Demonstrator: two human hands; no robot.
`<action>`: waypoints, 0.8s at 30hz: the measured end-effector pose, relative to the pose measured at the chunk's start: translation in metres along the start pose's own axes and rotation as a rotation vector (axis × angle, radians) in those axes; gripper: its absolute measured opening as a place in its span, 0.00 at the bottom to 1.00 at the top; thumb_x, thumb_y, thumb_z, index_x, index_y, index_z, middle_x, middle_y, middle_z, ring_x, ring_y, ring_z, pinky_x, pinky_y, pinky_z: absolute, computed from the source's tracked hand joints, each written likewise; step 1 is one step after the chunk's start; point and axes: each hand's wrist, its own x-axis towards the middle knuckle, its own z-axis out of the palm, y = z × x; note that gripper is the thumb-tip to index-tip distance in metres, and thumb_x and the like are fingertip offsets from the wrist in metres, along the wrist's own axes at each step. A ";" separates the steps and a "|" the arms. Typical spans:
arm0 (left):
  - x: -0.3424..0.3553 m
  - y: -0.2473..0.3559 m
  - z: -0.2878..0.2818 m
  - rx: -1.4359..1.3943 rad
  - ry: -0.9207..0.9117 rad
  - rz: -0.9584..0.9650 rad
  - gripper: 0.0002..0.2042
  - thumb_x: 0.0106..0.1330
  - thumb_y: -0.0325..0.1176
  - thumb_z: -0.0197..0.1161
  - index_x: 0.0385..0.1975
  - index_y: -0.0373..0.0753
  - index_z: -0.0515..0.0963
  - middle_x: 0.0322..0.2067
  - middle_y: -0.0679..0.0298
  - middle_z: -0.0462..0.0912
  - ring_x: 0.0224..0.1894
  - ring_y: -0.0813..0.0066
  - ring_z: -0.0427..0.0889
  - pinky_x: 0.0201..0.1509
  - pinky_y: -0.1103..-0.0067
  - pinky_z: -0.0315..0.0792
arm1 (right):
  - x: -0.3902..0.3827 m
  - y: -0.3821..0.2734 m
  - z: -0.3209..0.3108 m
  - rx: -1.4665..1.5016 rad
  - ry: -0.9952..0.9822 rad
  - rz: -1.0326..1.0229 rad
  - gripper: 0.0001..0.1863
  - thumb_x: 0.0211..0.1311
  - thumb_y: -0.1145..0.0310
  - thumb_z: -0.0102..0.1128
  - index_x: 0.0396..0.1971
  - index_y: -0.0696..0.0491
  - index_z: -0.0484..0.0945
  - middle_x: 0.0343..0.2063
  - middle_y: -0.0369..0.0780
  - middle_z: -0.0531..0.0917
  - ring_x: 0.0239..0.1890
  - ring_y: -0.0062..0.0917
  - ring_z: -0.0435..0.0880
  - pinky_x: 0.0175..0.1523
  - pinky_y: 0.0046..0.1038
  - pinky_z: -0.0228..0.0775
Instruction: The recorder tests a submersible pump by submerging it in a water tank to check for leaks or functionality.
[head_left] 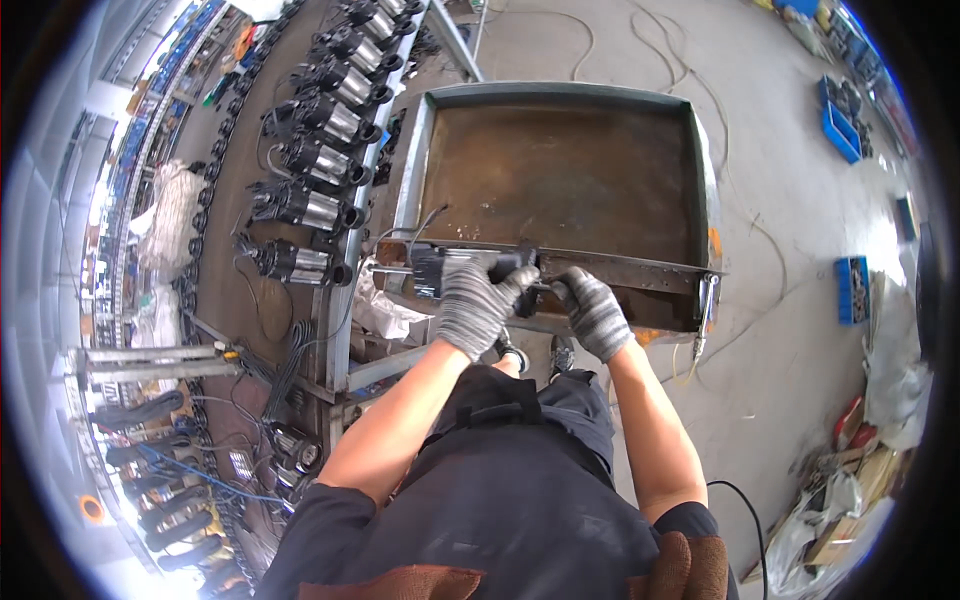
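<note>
A black-and-silver submersible pump (430,270) lies on its side across the near ledge of a rusty-bottomed metal tank (560,92). My left hand (478,303), in a grey striped glove, is closed around the pump near its dark end. My right hand (595,312), gloved alike, has its fingers pinched together just right of that end. A short dark piece seems to show at those fingertips, but it is too small to name. A cable (425,218) rises from the pump's left end.
Several similar pumps (315,205) stand in a row on the bench at left. A metal air gun (706,312) hangs at the tank's right corner. Coiled cables (285,370) lie at lower left; blue bins (852,290) sit on the floor at right, with hoses (715,95) across it.
</note>
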 end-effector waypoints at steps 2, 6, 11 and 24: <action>-0.006 -0.013 0.010 0.041 -0.119 -0.147 0.28 0.55 0.58 0.69 0.33 0.32 0.82 0.26 0.48 0.83 0.30 0.54 0.83 0.38 0.66 0.75 | -0.011 0.005 0.010 0.551 0.035 0.094 0.05 0.66 0.71 0.57 0.37 0.56 0.76 0.30 0.52 0.80 0.34 0.51 0.77 0.39 0.39 0.70; -0.013 -0.027 0.029 0.077 -0.071 -0.155 0.27 0.54 0.55 0.71 0.35 0.32 0.81 0.26 0.47 0.83 0.31 0.51 0.83 0.40 0.64 0.75 | -0.021 0.024 0.012 -0.028 -0.020 0.070 0.05 0.67 0.71 0.56 0.37 0.57 0.76 0.29 0.51 0.79 0.33 0.50 0.76 0.39 0.37 0.71; -0.014 -0.032 0.032 0.031 -0.061 -0.124 0.24 0.55 0.52 0.72 0.35 0.33 0.81 0.28 0.48 0.84 0.32 0.53 0.83 0.42 0.67 0.76 | -0.018 0.051 0.018 -0.094 -0.112 0.148 0.05 0.67 0.71 0.55 0.39 0.54 0.77 0.35 0.46 0.83 0.37 0.42 0.82 0.42 0.36 0.72; 0.033 -0.262 -0.127 0.064 -0.352 0.011 0.14 0.73 0.40 0.53 0.46 0.36 0.76 0.32 0.57 0.82 0.34 0.65 0.81 0.38 0.70 0.76 | 0.000 0.087 -0.012 -0.677 -0.810 0.058 0.11 0.63 0.77 0.55 0.44 0.49 0.77 0.37 0.32 0.80 0.41 0.19 0.76 0.48 0.25 0.69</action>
